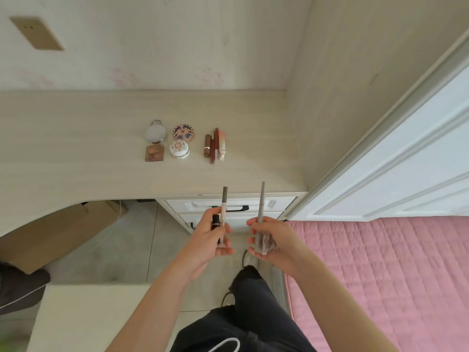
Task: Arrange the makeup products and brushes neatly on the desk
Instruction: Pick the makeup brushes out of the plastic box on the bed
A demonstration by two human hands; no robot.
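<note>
My left hand (208, 235) grips a slim white-and-grey makeup pencil (223, 209) and a short black tube (216, 222), both upright in front of the drawers. My right hand (271, 240) holds a long grey pencil (261, 204) together with a small clear brownish item (266, 243). On the desk (76, 148) lie a round white compact (155, 132), a patterned round compact (183, 133), a white round jar (179, 149), a square brown palette (154, 152) and a row of brown and orange tubes (214, 146).
White drawers with black handles (228, 208) sit under the desk's right end. A pink quilted bed (380, 275) lies to the right, a white door (406, 161) beyond it. A cardboard box (63, 229) stands under the desk, a pale surface (88, 318) at lower left.
</note>
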